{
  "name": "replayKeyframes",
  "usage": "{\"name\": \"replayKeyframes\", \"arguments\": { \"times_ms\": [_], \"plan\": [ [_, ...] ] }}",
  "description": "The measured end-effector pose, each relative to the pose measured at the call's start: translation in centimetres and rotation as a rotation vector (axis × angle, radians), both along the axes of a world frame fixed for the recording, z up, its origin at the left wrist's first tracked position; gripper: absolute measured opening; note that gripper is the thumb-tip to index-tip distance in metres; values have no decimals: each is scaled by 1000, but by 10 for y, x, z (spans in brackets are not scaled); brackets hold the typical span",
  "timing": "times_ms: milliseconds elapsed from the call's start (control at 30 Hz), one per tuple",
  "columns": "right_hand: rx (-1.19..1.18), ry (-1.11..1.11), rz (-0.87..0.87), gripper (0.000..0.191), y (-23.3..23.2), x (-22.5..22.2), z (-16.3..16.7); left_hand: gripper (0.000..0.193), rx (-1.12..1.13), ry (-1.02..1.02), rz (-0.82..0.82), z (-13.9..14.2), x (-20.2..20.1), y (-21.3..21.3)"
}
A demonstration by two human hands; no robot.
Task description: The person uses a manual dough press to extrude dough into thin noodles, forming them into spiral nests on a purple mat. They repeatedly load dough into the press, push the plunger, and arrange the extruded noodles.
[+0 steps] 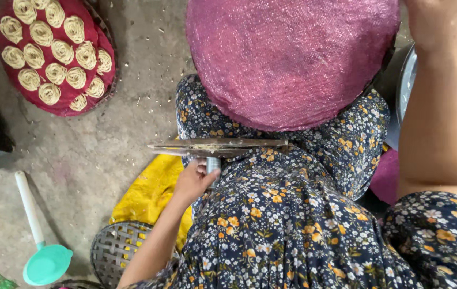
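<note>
While the round pink woven mat (291,59) is being steadied on the lap by its far right rim, the right hand (436,18) is being cut off by the frame edge, so its grip cannot be told. The metal press with flat wooden crossbar (218,147) is being clasped at its stem by the closed left hand (193,181), near the mat's near edge. Bare concrete floor (78,155) is being left open on the left, short of the red tray of coiled noodle nests (57,53).

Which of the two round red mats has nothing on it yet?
The big round mat resting on the person's lap, with the right hand at its edge, is bare. The other mat, on the floor at top left, carries rows of pale noodle coils.
</note>
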State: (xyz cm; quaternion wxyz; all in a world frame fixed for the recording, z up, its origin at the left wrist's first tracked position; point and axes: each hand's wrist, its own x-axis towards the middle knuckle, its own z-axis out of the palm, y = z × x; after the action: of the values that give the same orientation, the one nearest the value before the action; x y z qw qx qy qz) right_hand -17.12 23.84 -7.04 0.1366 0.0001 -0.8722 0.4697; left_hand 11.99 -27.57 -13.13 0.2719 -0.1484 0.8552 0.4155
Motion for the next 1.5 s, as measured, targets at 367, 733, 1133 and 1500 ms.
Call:
{"name": "replayKeyframes", "arguments": {
  "times_ms": [367, 733, 1133, 1500],
  "plan": [
    [-240, -87, 428, 19, -68, 106, 85, 44, -12, -62, 100, -2, 4, -28],
    [-355, -561, 1145, 66, -174, 163, 67, 41, -77, 610, -48, 89, -34, -27],
    [544, -250, 504, 77, -205, 162, 179, 55, -255, 1469, -110, 132, -157, 97],
    [41, 358, 594, 62, -142, 165, 188, 38, 51, 784, -743, 220, -185, 191]
  ]
}}
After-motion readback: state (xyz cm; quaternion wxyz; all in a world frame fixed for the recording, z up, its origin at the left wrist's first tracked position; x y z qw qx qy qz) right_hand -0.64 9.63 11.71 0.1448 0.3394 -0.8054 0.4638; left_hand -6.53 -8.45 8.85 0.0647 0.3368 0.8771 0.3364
